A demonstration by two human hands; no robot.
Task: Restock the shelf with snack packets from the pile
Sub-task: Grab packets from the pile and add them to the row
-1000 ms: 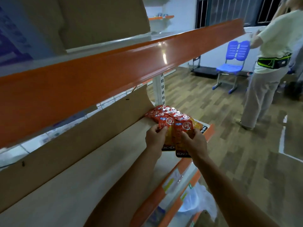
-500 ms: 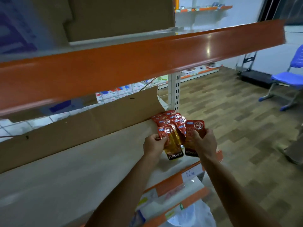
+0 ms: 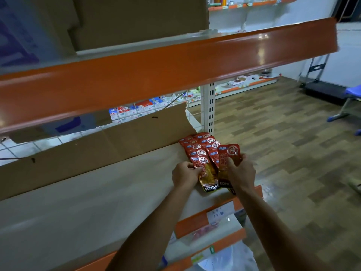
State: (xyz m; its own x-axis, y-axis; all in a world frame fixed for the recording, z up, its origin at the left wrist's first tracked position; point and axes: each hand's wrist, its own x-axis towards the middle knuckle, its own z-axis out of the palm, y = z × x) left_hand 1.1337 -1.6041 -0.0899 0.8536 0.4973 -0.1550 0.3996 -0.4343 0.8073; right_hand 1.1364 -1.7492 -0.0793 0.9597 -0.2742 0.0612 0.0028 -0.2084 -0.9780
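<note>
Several red and yellow snack packets (image 3: 199, 147) lie overlapped in a row at the right end of the cardboard-lined shelf (image 3: 97, 192). My left hand (image 3: 184, 176) pinches the left edge of the nearest packet (image 3: 208, 174) in the row. My right hand (image 3: 241, 173) grips another packet (image 3: 227, 155), held just right of the row with its red top tilted up. Both hands are at the shelf's front right corner.
An orange shelf lip (image 3: 156, 71) hangs above, close over my arms. A cardboard sheet (image 3: 88, 149) stands along the shelf's back. A white upright post (image 3: 209, 108) is behind the packets. Lower orange shelf edges (image 3: 205, 222) and a plastic bag (image 3: 224, 259) sit below. A blue chair (image 3: 349, 102) stands at the right.
My view has swung left and nearer; the person in the aisle is out of sight. My right hand's packet has risen slightly beside the row. My left hand stays on the nearest packet.
</note>
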